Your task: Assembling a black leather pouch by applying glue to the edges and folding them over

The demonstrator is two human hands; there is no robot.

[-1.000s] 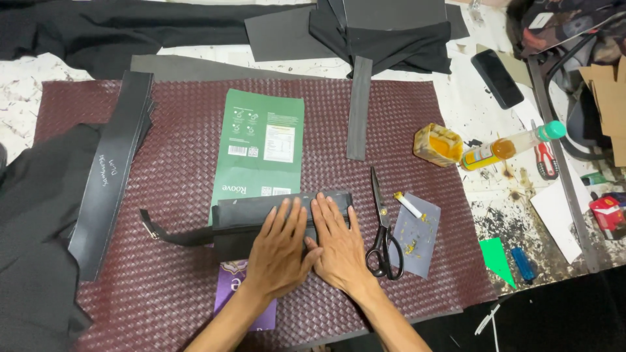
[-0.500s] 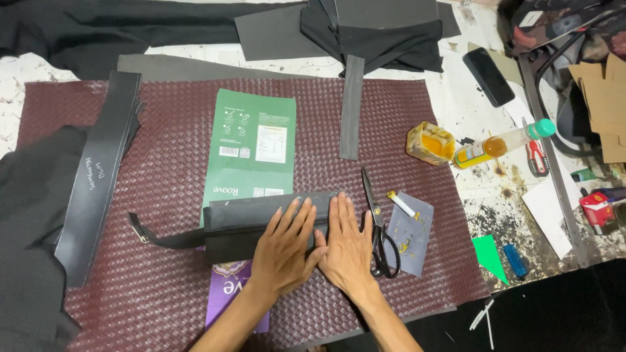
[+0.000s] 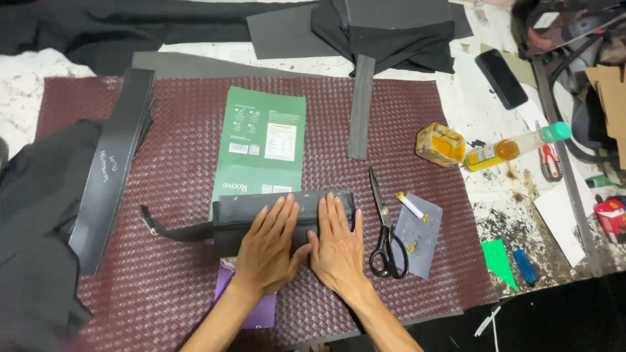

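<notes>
Dark folded leather piece [image 3: 261, 208] lies mid-mat, over green pouch [image 3: 264, 140]. Left hand [image 3: 267, 244] and right hand [image 3: 336, 244] flat on it, fingers extended, gripping nothing. Step judged: pressing fold down. Next: firm, even pressure. Scissors [image 3: 386, 228] just right; woven maroon mat [image 3: 424, 287] beneath.

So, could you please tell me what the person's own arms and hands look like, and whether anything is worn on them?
Both hands, the left hand and the right hand, are bare: no gloves, and no rings or watch that show. The forearms are bare too, with no sleeves in view up to the picture's lower edge. Fingernails are short and unpainted.
</notes>
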